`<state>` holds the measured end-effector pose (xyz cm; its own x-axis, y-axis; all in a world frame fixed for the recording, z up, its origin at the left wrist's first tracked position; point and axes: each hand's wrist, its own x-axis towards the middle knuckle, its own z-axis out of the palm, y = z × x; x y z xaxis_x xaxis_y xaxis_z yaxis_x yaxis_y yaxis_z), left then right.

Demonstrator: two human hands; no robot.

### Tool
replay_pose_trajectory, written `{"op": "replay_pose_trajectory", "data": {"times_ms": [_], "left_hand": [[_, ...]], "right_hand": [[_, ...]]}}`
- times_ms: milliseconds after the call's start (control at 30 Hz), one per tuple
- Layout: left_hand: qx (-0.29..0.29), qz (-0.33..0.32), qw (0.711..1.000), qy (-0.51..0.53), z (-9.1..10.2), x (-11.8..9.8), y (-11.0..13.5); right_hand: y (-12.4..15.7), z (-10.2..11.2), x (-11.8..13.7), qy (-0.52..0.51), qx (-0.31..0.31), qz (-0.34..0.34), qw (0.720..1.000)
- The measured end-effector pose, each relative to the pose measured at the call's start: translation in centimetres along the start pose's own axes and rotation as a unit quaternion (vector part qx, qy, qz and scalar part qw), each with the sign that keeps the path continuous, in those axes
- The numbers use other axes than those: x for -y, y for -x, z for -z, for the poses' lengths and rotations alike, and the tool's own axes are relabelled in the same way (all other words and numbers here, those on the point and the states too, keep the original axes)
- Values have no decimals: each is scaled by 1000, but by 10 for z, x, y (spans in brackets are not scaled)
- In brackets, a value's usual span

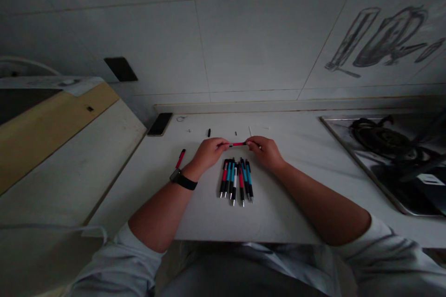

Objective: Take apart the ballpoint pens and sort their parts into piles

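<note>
Red pen [239, 144]: it is lying level between the two hands, just beyond the pen row [235, 181]; whether it is touching the counter [285, 213], I cannot tell.
Left hand [211, 150]: the thumb and fingertips are pinching the pen's left end, beyond the pen row and a little to its left.
Right hand [264, 151]: the thumb and fingers are clamping the pen's right end, beyond the pen row and to its right.
Weight: the pen is looking light, so a fingertip hold is probably giving enough force.
Stiffness: the body is seeming like hard plastic; it is likely resisting a squeeze, but a sideways bend could be straining it.
Slip: the red middle is perhaps offering a smooth surface; the dark ends, I judge, are giving the better place to hold.
Small parts: a black piece [209, 132], a dark bit [236, 133] and a thin white stick [250, 131] are lying beyond the pen row; they are probably wanting a gentle pinch.
Short red part [180, 158]: it is lying left of the pen row, well apart.
</note>
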<state>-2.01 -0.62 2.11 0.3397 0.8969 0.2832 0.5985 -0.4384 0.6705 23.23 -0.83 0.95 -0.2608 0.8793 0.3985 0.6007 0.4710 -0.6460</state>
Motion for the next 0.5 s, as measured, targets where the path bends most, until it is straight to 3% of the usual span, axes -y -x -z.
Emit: {"op": "replay_pose_trajectory", "data": {"times_ms": [333, 500], "left_hand": [[38, 44, 996, 71, 1, 1, -2], [-53, -35, 997, -38, 3, 4, 0]], "right_hand": [[2, 5, 7, 8, -33, 122, 992], [3, 4, 7, 45, 0, 28, 999]]}}
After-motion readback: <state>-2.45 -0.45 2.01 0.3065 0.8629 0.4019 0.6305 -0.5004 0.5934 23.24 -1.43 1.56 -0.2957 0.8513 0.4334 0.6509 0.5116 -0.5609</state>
